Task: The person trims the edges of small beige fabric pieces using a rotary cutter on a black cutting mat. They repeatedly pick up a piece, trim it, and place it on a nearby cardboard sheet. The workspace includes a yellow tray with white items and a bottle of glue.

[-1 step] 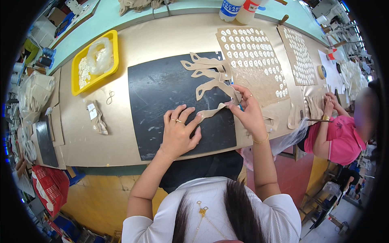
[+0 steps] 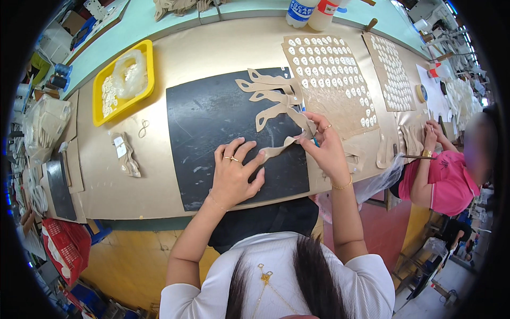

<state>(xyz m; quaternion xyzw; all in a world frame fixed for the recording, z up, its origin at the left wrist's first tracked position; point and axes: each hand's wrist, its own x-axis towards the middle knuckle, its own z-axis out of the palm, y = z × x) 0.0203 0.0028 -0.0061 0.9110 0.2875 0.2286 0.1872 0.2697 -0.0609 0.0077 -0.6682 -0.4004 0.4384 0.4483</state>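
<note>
My right hand (image 2: 326,146) is closed, thumb and finger pinching a beige strip (image 2: 277,151) that twists between my hands. A bit of something blue shows behind those fingers, too hidden to name. My left hand (image 2: 232,173) rests on the black board (image 2: 212,122) with its fingers spread, the index fingertip touching the strip's near-left end; the thumb is apart from it. Beyond my hands, several beige pieces with looped, cut-out ends (image 2: 269,94) lie fanned on the board, their right ends overlapping near my right fingers.
A yellow tray (image 2: 150,80) holds small white pieces and a plastic bag. Brown sheets with rows of white pieces (image 2: 319,68) lie to the right. Bundled beige strips (image 2: 125,154) sit left of the board. Two bottles (image 2: 300,13) stand at the back. A co-worker in pink (image 2: 443,183) works at right.
</note>
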